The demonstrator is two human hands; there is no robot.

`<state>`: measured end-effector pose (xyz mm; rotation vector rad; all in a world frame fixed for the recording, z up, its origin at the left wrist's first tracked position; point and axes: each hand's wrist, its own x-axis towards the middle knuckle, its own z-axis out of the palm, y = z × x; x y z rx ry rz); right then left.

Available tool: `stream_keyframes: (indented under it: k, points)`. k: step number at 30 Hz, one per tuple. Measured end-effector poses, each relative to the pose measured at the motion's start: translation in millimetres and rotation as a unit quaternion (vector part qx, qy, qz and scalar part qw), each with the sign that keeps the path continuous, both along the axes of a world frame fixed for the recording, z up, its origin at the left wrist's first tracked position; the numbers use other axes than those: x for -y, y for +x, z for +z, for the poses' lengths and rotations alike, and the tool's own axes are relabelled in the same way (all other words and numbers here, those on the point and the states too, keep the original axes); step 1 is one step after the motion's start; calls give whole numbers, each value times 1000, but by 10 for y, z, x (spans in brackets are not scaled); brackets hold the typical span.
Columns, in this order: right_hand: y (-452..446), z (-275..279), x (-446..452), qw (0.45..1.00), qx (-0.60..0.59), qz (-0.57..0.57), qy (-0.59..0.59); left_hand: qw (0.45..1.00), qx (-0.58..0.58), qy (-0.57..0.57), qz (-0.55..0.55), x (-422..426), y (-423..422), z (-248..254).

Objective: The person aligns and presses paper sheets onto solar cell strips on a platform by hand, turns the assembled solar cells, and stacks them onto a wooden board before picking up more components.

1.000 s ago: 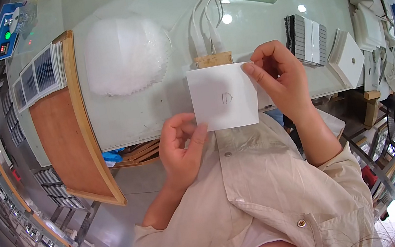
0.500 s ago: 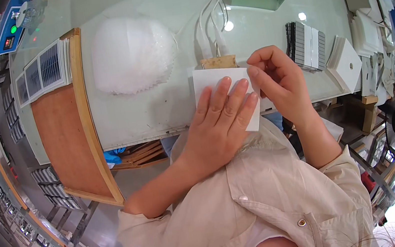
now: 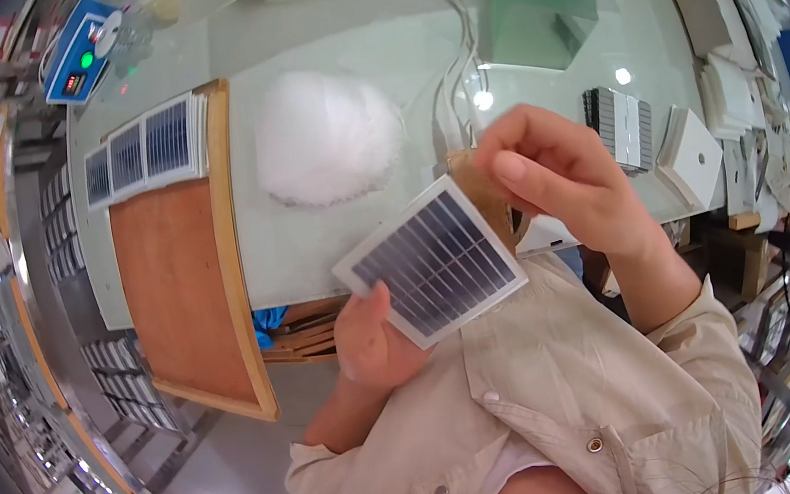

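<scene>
My left hand (image 3: pixel 370 339) grips a small solar panel (image 3: pixel 436 263) by its lower left edge, thumb on top. The panel is tilted, its dark gridded cell face and white border turned up. My right hand (image 3: pixel 562 178) is raised just right of the panel, thumb and fingers curled together. Whatever is between those fingertips, if anything, is too small to make out. A tan block (image 3: pixel 479 185) at the table's front edge lies partly behind the panel and my right hand, with white cables (image 3: pixel 468 45) running back from it.
A pile of white sheets (image 3: pixel 327 135) lies on the glass-topped table. To the left, a wood-framed board (image 3: pixel 174 288) carries several solar panels (image 3: pixel 163 138). Glass plates (image 3: pixel 543 4), stacked panels (image 3: pixel 620 126) and white boards (image 3: pixel 687 155) sit right. A blue device (image 3: pixel 77 54) stands back left.
The white sheet-like piece under my left palm now shows as a solar panel, face up, lifted and rotated in my left hand. My right hand stays raised beside it. The camera view has shifted.
</scene>
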<state>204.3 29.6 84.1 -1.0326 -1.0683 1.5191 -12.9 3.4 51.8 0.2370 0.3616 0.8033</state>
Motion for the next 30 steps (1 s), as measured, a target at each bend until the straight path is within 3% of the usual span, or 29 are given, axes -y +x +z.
stream_keyframes:
  k: [3, 5, 7, 15, 30]
  points:
    - [47, -99, 193, 991, -110, 47, -56, 998, 47, -41, -1, -49, 93, -42]
    - [70, -163, 320, 990, -113, 48, -73, 992, 122, -25, 10, -90, 206, -26]
    - [117, -211, 409, 984, -143, 39, -99, 993, 116, -13, -1, -117, 262, -69]
    - [259, -193, 449, 988, -110, 31, -101, 996, 88, -6, -25, -131, 370, -55]
    - [280, -152, 401, 987, -131, 48, -77, 987, 155, -5, -43, -120, 383, -137]
